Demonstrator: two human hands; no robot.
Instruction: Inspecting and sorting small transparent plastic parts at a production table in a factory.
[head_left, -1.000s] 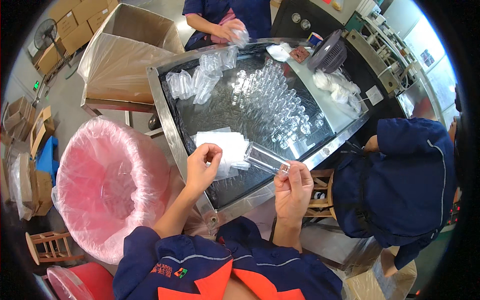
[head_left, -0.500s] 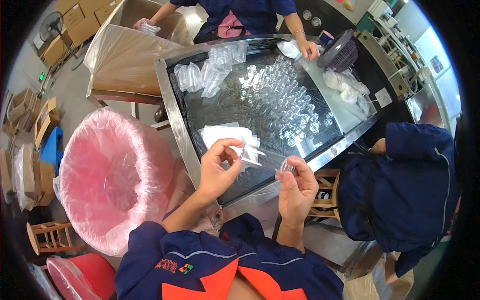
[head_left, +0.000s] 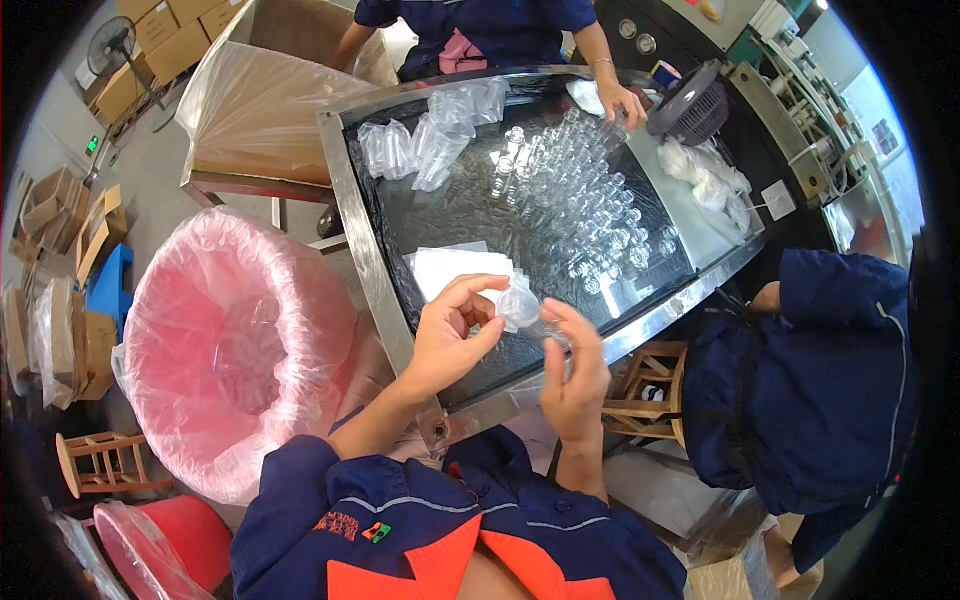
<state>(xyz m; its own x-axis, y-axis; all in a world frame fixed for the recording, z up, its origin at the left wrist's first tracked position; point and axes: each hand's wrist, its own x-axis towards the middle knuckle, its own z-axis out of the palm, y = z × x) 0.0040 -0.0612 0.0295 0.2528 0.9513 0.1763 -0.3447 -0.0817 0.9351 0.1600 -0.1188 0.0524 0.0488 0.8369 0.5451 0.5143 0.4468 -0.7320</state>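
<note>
In front of me, above the near edge of the table, my left hand (head_left: 447, 340) pinches a clear plastic tube-shaped piece (head_left: 518, 304) between thumb and fingers. One round end of the piece is turned up toward me. My right hand (head_left: 576, 378) is beside its other end, slightly blurred, with thumb and fingers apart; whether a fingertip touches the piece is hard to see. Below the hands lie white paper sheets (head_left: 448, 272) on the black-covered tabletop. Many similar clear pieces (head_left: 575, 195) stand grouped farther off on the table.
A big bin with a pink plastic liner (head_left: 150, 345) stands at my left. Clear plastic bags (head_left: 432, 150) lie on the table's far left, near a lined cardboard box (head_left: 260, 140). A dark fan (head_left: 692, 105) sits far right. Co-workers occupy the far side and right, beside a wooden stool (head_left: 640, 408).
The clear piece has turned from lying lengthwise between both hands to showing its round end. My right hand has let go and opened. The co-worker's left-side hand has gone down into the box.
</note>
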